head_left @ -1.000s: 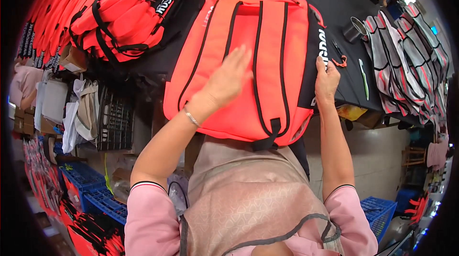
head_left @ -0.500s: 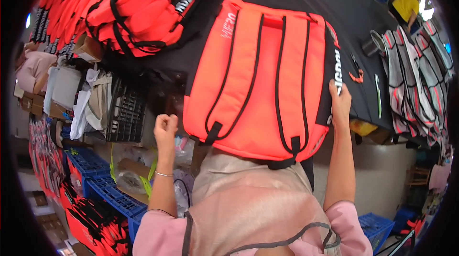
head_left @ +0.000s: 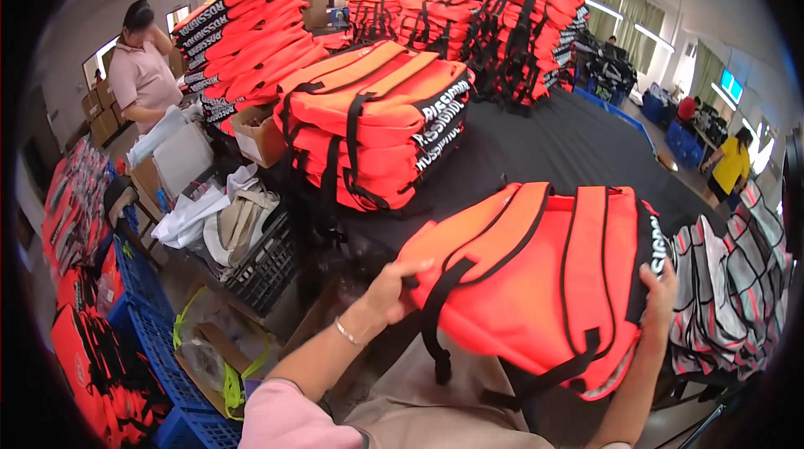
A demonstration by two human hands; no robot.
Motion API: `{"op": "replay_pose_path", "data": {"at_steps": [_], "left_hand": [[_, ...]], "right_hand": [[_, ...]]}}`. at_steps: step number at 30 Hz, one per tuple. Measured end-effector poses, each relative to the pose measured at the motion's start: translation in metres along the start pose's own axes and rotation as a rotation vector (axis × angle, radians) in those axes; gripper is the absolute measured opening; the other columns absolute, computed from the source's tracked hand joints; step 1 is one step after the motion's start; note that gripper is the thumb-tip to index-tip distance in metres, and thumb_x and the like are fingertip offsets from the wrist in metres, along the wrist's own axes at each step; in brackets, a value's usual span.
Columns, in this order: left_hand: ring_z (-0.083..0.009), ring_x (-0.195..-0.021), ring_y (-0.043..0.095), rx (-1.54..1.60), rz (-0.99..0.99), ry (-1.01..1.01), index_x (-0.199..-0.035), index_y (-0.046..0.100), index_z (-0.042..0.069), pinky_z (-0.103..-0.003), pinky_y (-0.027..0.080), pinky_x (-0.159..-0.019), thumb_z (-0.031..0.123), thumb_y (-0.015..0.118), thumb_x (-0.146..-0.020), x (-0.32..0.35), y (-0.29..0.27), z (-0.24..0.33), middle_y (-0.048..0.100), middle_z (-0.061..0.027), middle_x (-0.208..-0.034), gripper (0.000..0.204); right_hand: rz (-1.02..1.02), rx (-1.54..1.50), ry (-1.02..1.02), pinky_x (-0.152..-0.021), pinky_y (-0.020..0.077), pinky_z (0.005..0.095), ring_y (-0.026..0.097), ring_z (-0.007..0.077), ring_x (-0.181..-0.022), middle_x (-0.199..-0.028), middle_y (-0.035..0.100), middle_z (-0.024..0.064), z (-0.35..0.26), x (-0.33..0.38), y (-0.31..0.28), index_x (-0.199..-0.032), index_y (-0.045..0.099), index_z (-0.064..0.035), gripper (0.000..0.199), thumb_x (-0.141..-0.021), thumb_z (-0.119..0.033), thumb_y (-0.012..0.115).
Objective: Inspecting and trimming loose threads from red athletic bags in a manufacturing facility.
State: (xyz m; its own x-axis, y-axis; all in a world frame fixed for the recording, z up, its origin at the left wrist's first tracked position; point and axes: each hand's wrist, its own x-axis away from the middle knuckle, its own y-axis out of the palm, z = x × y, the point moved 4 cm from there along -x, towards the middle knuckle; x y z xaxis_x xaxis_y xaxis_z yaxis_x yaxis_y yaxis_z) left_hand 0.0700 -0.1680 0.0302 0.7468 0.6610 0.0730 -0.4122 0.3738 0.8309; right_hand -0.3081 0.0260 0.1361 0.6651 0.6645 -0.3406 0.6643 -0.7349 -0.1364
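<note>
An orange-red backpack (head_left: 536, 281) with black-edged shoulder straps and a black side panel is held between my two hands, straps facing up. Its lower end tilts toward me over the table's near edge, and black webbing hangs off it. My left hand (head_left: 392, 291) is closed on the bag's left lower corner; my right hand (head_left: 659, 294) grips the black panel on the right side. Just beyond, to the left, a short pile of like backpacks (head_left: 368, 126) lies on the black-covered table (head_left: 553, 143).
Tall stacks of orange backpacks (head_left: 523, 34) stand at the back. Left are a black crate (head_left: 255, 260) with cloth pieces, a cardboard box (head_left: 258, 137) and blue crates (head_left: 159, 348). Grey panels (head_left: 724, 281) hang at the right. A person in pink (head_left: 142, 72) stands far left; another in yellow (head_left: 733, 162), far right.
My left hand, off the bag before, now grips its left corner. The backpack has turned and tilted, shifting rightward in view. The view has lifted, showing more of the room.
</note>
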Motion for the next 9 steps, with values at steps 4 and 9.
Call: {"op": "replay_pose_path", "data": {"at_steps": [4,9], "left_hand": [[-0.0267,-0.123,0.056,-0.100,-0.216,0.097,-0.137,0.046,-0.005,-0.041,0.042,-0.109,0.016,0.054,-0.090,-0.028,0.086,0.081,0.057,-0.0170,-0.134,0.053],[-0.0251,-0.113,0.063,-0.328,-0.218,0.226,-0.134,0.052,-0.002,-0.041,0.048,-0.104,0.028,0.057,-0.090,-0.036,0.123,0.202,0.063,-0.0168,-0.125,0.054]], "right_hand": [[0.026,0.126,-0.192,-0.079,0.0428,0.0232,0.055,0.0069,-0.084,-0.097,0.063,-0.0030,-0.068,-0.065,-0.007,-0.112,0.065,-0.0003,0.024,-0.089,-0.004,0.060],[-0.150,0.083,-0.275,-0.086,0.0470,0.0229,0.064,0.0137,-0.087,-0.104,0.068,0.0052,-0.162,-0.129,0.063,-0.125,0.061,-0.0025,0.038,-0.094,-0.023,0.061]]}}
